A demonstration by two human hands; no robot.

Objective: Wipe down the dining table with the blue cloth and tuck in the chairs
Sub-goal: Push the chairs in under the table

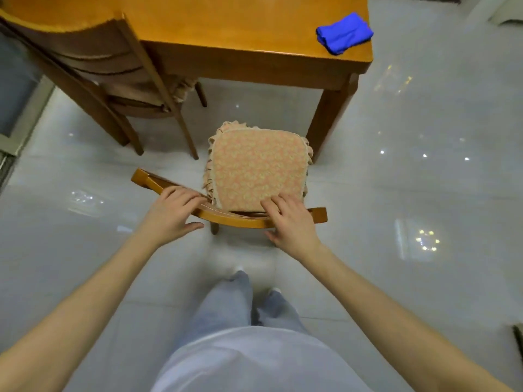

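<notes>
A wooden chair [229, 219] with a pink patterned cushion [257, 168] stands in front of me, pulled back from the wooden dining table [240, 26]. My left hand [172, 213] grips the left part of the chair's curved top rail, fingers over it and thumb underneath. My right hand [291, 222] grips the right part of the same rail. The folded blue cloth [343, 33] lies on the table's near right corner, apart from both hands.
A second wooden chair [113, 77] stands at the left, its seat partly under the table. A table leg [325, 120] is just right of the cushion. Glossy white floor tiles [410, 193] surround the furniture. A glass door frame [19, 114] runs along the left.
</notes>
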